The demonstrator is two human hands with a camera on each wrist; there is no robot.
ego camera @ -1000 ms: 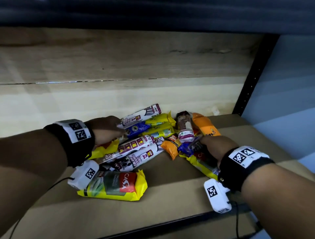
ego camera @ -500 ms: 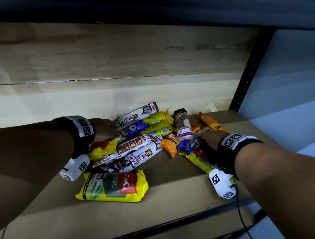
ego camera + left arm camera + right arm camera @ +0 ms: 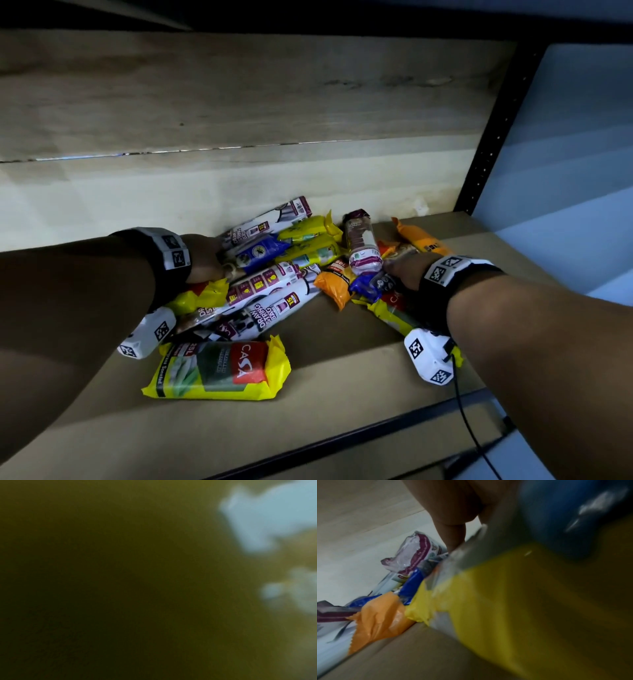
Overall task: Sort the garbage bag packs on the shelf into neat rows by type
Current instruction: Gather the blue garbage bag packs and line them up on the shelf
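Note:
A jumbled pile of garbage bag packs lies at the back of the brown shelf (image 3: 342, 359). It holds white drawstring packs (image 3: 274, 308), yellow packs (image 3: 308, 233), a blue pack (image 3: 260, 251), orange packs (image 3: 334, 286) and a maroon-and-white pack (image 3: 363, 246). A yellow CASA pack (image 3: 219, 368) lies alone in front. My left hand (image 3: 205, 257) rests on the pile's left side, fingers hidden among the packs. My right hand (image 3: 400, 270) lies on the right side, over a yellow pack (image 3: 505, 595) and beside a small blue pack (image 3: 364, 287). One finger (image 3: 453, 538) reaches straight down to a pack's edge.
A pale wooden back panel (image 3: 239, 102) stands right behind the pile. A black perforated upright (image 3: 489, 137) bounds the shelf at the right. The shelf's dark front rail (image 3: 342, 442) runs below. The left wrist view is dark and blurred.
My right hand has slid deeper over the pile, from the small blue pack toward the back orange pack. The left hand has stayed at the white and blue packs.

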